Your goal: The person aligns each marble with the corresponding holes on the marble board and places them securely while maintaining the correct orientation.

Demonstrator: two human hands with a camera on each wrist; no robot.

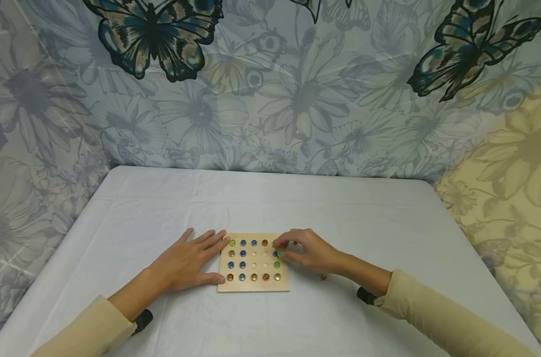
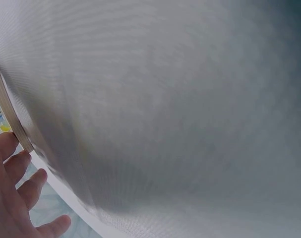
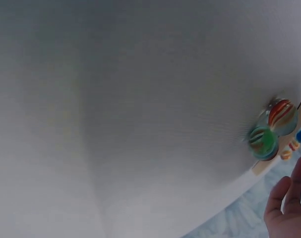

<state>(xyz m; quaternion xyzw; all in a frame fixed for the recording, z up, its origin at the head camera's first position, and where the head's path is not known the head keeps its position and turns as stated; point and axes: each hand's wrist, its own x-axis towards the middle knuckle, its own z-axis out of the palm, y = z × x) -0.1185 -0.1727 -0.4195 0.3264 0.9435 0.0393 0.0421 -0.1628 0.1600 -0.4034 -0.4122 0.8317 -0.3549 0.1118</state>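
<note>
A light wooden board (image 1: 249,287) lies on the table with glass marbles in rows of round hollows. Several hollows in its middle hold none. My left hand (image 1: 187,263) rests flat at the board's left side, fingers spread, with index fingertip and thumb on its edge. In the left wrist view, the left fingers (image 2: 30,191) show beside the board's edge (image 2: 10,109). Over the board's right side, my right hand (image 1: 312,252) pinches a blue-and-green marble (image 1: 277,253) between thumb and index finger, right at a hollow in the rightmost column. Its other fingers are curled.
Near the board, a green marble (image 3: 263,144) and an orange-striped marble (image 3: 283,116) lie close together in the right wrist view. Another marble (image 1: 323,276) lies under the right wrist. White cloth (image 1: 270,203) covers the table; a flowered fabric wall (image 1: 306,114) stands behind.
</note>
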